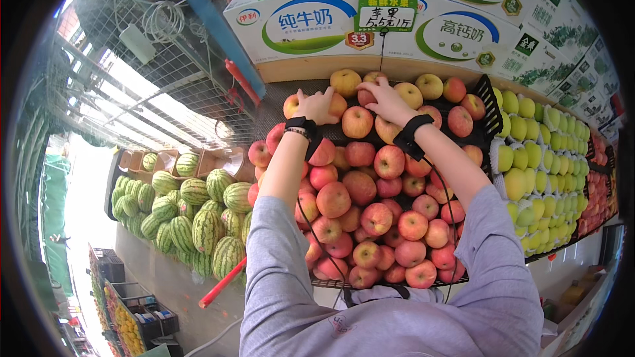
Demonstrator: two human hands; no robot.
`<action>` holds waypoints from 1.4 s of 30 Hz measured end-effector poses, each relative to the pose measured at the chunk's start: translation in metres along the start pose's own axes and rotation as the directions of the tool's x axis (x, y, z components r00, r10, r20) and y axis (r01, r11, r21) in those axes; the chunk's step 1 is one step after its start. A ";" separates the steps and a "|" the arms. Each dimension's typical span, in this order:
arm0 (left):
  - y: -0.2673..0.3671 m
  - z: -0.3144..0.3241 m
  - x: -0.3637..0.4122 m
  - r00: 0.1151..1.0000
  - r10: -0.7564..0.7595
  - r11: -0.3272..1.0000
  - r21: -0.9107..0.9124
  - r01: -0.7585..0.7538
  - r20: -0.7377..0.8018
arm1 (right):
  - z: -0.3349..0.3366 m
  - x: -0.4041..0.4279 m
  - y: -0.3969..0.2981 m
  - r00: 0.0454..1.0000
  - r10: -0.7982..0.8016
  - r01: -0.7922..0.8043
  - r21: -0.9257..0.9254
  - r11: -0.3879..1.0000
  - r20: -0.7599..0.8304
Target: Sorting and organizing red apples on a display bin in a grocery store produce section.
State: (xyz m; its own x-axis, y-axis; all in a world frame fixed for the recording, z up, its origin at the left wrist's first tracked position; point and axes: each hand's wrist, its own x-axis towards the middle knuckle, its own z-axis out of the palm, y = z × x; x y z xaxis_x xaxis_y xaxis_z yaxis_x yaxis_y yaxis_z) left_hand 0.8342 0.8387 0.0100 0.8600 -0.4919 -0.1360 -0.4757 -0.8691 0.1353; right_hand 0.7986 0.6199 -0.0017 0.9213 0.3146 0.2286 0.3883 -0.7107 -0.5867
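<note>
My left hand [317,108] reaches to the back of a sloped apple display, palm down. It lies between a yellow-red apple [290,106] and another apple [339,105], touching at least one; its grip is partly hidden. Beside it, my right hand [390,103] has thumb and fingers around a red apple [365,97] in the back row. A yellowish apple [346,83] sits just behind, between the two hands. Under my right wrist is a further apple [386,130], partly covered. Both wrists wear black straps with thin cables.
Piled red apples [367,186] fill the display's front. Watermelons [194,223] lie left; green apples [526,158], some in foam nets, stand right past a black crate edge [488,104]. Milk cartons [307,22] and a price sign [386,13] rise behind. A red pole [223,282] juts out left.
</note>
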 end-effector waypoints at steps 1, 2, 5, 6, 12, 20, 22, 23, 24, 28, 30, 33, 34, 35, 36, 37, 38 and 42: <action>-0.001 0.003 -0.003 1.000 0.024 0.997 0.068 -0.023 -0.015 | 0.002 0.001 -0.003 1.000 0.008 -0.008 0.007 1.000 -0.007; -0.001 0.006 -0.006 0.999 0.035 0.997 0.075 -0.035 -0.006 | 0.004 0.001 -0.006 1.000 0.013 -0.012 -0.036 0.999 0.013; -0.012 0.009 -0.007 0.975 0.094 0.996 0.021 -0.091 -0.203 | 0.004 0.004 -0.011 1.000 -0.020 0.021 -0.106 0.994 0.016; -0.021 0.011 -0.012 0.947 0.088 0.994 -0.030 -0.102 -0.310 | 0.008 0.007 -0.019 0.999 0.023 -0.018 -0.115 0.993 0.040; -0.001 -0.022 -0.034 0.731 -0.185 0.695 -0.613 -0.375 -0.657 | 0.013 0.011 -0.003 0.994 0.082 -0.076 -0.083 0.994 0.066; 0.062 -0.044 -0.136 0.783 -0.249 0.042 -0.814 -0.580 -0.570 | 0.006 0.003 -0.003 0.986 0.136 -0.125 -0.112 0.986 0.101; 0.068 -0.046 -0.153 0.823 -0.273 -0.025 -0.852 -0.523 -0.498 | 0.010 0.005 -0.006 0.975 0.176 -0.155 -0.152 0.976 0.137; 0.064 -0.043 -0.159 0.817 -0.290 0.013 -0.855 -0.518 -0.499 | 0.012 0.007 -0.008 0.970 0.185 -0.160 -0.162 0.974 0.157; 0.063 -0.042 -0.161 0.802 -0.293 0.041 -0.845 -0.533 -0.520 | 0.012 0.008 -0.010 0.960 0.201 -0.169 -0.170 0.971 0.194; 0.060 -0.043 -0.165 0.843 -0.316 0.047 -0.895 -0.444 -0.435 | 0.009 0.007 -0.009 0.945 0.236 -0.195 -0.190 0.962 0.226; 0.064 -0.035 -0.160 0.862 -0.239 -0.331 -0.797 -0.505 -0.447 | 0.006 0.004 -0.006 0.936 0.256 -0.222 -0.158 0.962 0.243; 0.055 -0.025 -0.152 0.881 -0.109 -0.693 -0.600 -0.399 -0.461 | -0.001 0.006 -0.007 0.914 0.293 -0.237 -0.217 0.947 0.280; 0.049 -0.023 -0.149 0.896 -0.051 -0.720 -0.605 -0.339 -0.441 | 0.000 0.005 -0.011 0.914 0.293 -0.237 -0.218 0.947 0.282; 0.043 -0.020 -0.147 0.895 -0.054 -0.721 -0.603 -0.341 -0.442 | 0.001 0.004 -0.016 0.906 0.303 -0.238 -0.235 0.942 0.295; 0.039 -0.019 -0.143 0.942 -0.159 -0.578 -0.746 -0.332 -0.296 | -0.002 0.006 -0.018 0.900 0.310 -0.235 -0.258 0.937 0.306; 0.034 -0.019 -0.136 0.944 -0.288 -0.426 -0.861 -0.277 -0.161 | -0.009 0.012 -0.020 0.903 0.305 -0.226 -0.267 0.937 0.304; 0.029 -0.021 -0.121 0.928 -0.315 -0.242 -0.928 -0.282 -0.200 | -0.016 0.019 -0.022 0.896 0.313 -0.200 -0.344 0.917 0.316; 0.005 -0.025 -0.085 0.912 -0.308 0.116 -0.962 -0.249 -0.273 | -0.029 0.053 -0.036 0.936 0.246 -0.129 -0.401 0.907 0.254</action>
State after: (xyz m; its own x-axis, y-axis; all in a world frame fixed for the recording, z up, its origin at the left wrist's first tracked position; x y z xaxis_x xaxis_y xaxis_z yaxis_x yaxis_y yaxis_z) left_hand 0.7635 0.8773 0.0465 0.9807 -0.1668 0.1019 -0.0911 0.0714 0.9933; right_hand 0.8343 0.6441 0.0539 0.9517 0.2793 -0.1272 0.2418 -0.9377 -0.2496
